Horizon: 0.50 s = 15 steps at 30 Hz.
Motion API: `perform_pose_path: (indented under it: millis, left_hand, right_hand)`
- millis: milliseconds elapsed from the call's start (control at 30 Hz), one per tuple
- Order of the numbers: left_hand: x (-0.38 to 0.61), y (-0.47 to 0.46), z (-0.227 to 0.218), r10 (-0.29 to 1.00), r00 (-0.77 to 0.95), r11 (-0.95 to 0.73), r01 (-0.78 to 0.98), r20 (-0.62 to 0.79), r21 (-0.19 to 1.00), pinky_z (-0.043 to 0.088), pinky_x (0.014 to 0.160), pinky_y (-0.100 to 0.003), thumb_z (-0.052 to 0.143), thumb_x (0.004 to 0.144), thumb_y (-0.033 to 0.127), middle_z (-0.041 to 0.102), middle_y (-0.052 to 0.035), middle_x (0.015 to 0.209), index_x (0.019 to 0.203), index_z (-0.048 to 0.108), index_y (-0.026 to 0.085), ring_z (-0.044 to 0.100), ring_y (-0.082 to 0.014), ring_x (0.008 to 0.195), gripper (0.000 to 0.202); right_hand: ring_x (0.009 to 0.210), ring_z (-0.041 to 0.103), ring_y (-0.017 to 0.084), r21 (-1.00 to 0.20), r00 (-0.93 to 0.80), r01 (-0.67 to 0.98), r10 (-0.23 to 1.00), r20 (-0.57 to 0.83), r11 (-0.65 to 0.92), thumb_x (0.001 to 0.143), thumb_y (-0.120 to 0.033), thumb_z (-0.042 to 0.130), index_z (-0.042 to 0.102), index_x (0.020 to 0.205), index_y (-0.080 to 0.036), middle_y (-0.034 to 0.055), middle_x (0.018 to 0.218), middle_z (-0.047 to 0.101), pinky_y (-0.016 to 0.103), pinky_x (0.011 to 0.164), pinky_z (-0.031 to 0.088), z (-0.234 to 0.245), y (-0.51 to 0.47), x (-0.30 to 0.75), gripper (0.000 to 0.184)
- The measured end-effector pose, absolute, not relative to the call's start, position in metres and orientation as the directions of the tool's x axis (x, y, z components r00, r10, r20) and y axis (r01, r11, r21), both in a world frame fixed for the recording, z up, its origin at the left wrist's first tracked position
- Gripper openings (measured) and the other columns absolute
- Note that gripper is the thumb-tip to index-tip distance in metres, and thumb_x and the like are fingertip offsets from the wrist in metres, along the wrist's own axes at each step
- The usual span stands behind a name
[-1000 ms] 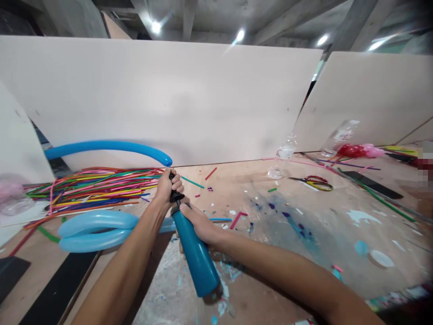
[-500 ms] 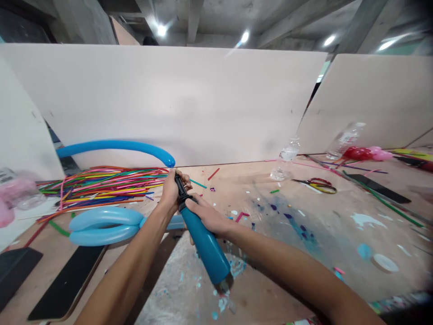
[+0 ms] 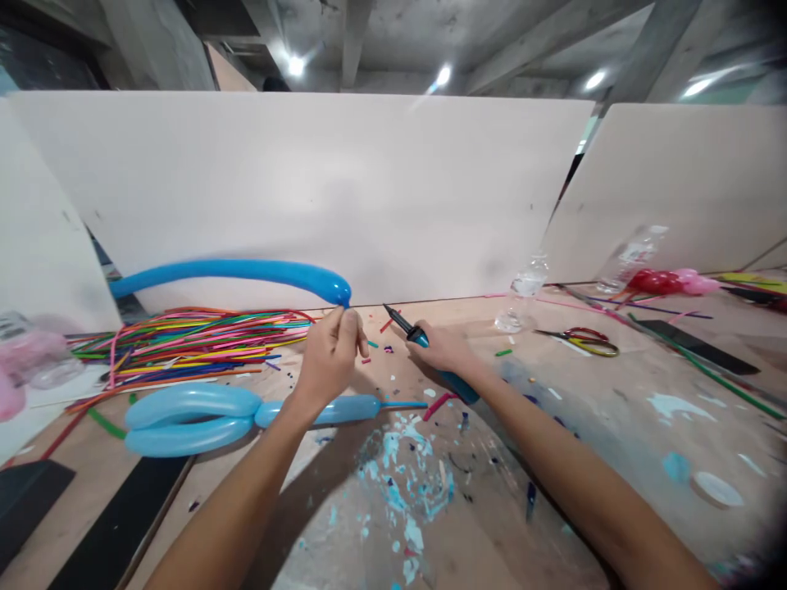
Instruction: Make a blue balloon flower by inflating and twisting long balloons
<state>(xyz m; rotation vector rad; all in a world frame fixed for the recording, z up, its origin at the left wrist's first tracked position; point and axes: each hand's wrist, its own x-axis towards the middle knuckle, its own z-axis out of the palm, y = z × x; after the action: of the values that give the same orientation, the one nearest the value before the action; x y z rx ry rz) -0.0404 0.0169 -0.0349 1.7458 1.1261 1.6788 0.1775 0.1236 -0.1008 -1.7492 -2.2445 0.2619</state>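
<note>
The left hand (image 3: 330, 354) pinches an inflated blue modelling balloon (image 3: 246, 269) by one end; the right hand (image 3: 443, 350) grips a teal hand pump (image 3: 458, 387), its black nozzle (image 3: 398, 318) apart from the balloon. A twisted light-blue balloon (image 3: 190, 397) lies near multicoloured uninflated balloons (image 3: 209, 344), scissors (image 3: 581, 340) near a plastic bottle (image 3: 527, 283).

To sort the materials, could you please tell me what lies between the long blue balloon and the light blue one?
In the head view, a bundle of thin multicoloured strips lies between the long blue balloon and the light blue balloon.
</note>
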Motion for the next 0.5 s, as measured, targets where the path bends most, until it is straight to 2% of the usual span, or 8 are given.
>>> perform_pose_path:
  millis: [133,233,300,333,367,400,433,500]
  left_hand:
    - [-0.025,0.002,-0.036,0.756,0.103,-0.608,0.476,0.647,0.635,0.022,0.053,-0.028,0.047,0.091,0.026,0.043,0.0014,0.049,0.057,0.042,0.019,0.038,-0.0119,0.048,0.035]
    - [-0.020,-0.005,-0.036,0.704,0.317,-0.690,0.521,0.636,0.503,0.020,0.054,-0.030,0.041,0.092,0.025,0.040,0.0013,0.050,0.056,0.037,0.019,0.034,-0.0118,0.047,0.037]
    - [-0.014,-0.010,-0.035,0.651,0.475,-0.753,0.505,0.592,0.422,0.022,0.056,-0.030,0.039,0.091,0.024,0.043,0.0001,0.052,0.056,0.037,0.019,0.036,-0.0129,0.049,0.036]
    - [-0.011,-0.012,-0.035,0.622,0.545,-0.779,0.499,0.562,0.379,0.025,0.058,-0.031,0.039,0.090,0.023,0.046,-0.0010,0.054,0.056,0.038,0.019,0.038,-0.0139,0.051,0.035]
    - [-0.008,-0.014,-0.035,0.598,0.600,-0.799,0.500,0.532,0.335,0.026,0.060,-0.032,0.040,0.089,0.022,0.049,-0.0019,0.056,0.056,0.040,0.019,0.040,-0.0148,0.053,0.033]
    - [-0.006,-0.015,-0.035,0.584,0.637,-0.809,0.507,0.503,0.297,0.028,0.063,-0.033,0.041,0.088,0.022,0.051,-0.0026,0.057,0.056,0.041,0.019,0.041,-0.0156,0.055,0.032]
    - [-0.004,-0.015,-0.035,0.578,0.661,-0.814,0.514,0.479,0.272,0.028,0.064,-0.033,0.042,0.086,0.021,0.052,-0.0029,0.058,0.056,0.042,0.019,0.041,-0.0160,0.056,0.031]
    - [-0.006,-0.012,-0.035,0.592,0.668,-0.805,0.520,0.451,0.287,0.027,0.063,-0.033,0.043,0.085,0.019,0.051,-0.0026,0.057,0.055,0.042,0.019,0.039,-0.0157,0.055,0.030]
  right_hand:
    - [0.111,0.055,0.041,-0.272,-0.211,0.934,0.971,0.109,0.233,0.082,-0.047,0.062,0.056,0.121,-0.012,0.0234,0.112,0.063,0.052,0.095,0.035,-0.111,0.127,0.184,0.053]
    - [0.123,0.047,0.035,-0.490,-0.273,0.814,0.950,0.151,0.312,0.086,-0.050,0.055,0.052,0.128,-0.014,0.0217,0.127,0.055,0.048,0.101,0.033,-0.091,0.113,0.174,0.055]
    - [0.117,0.054,0.028,-0.763,-0.399,0.536,0.905,0.149,0.362,0.094,-0.056,0.034,0.049,0.131,-0.017,0.0167,0.123,0.059,0.042,0.096,0.041,-0.068,0.093,0.161,0.056]
    - [0.105,0.060,0.024,-0.823,-0.467,0.436,0.873,0.139,0.364,0.095,-0.060,0.021,0.051,0.127,-0.018,0.0130,0.111,0.064,0.039,0.089,0.047,-0.055,0.081,0.155,0.061]
    - [0.100,0.062,0.024,-0.939,-0.614,0.210,0.784,0.089,0.271,0.092,-0.065,0.022,0.054,0.123,-0.016,0.0134,0.106,0.065,0.039,0.086,0.049,-0.043,0.068,0.148,0.066]
    - [0.095,0.064,0.025,-0.992,-0.711,0.011,0.698,0.083,0.130,0.087,-0.070,0.031,0.056,0.117,-0.014,0.0130,0.099,0.066,0.040,0.083,0.050,-0.032,0.056,0.143,0.069]
    - [0.089,0.064,0.023,-0.991,-0.738,-0.134,0.664,0.119,0.029,0.082,-0.066,0.047,0.058,0.112,-0.015,0.0104,0.093,0.066,0.038,0.081,0.051,-0.022,0.045,0.139,0.061]
    - [0.079,0.064,0.018,-0.939,-0.702,-0.334,0.686,0.191,-0.080,0.073,-0.044,0.069,0.059,0.102,-0.016,0.0051,0.085,0.066,0.033,0.078,0.052,-0.006,0.034,0.134,0.042]
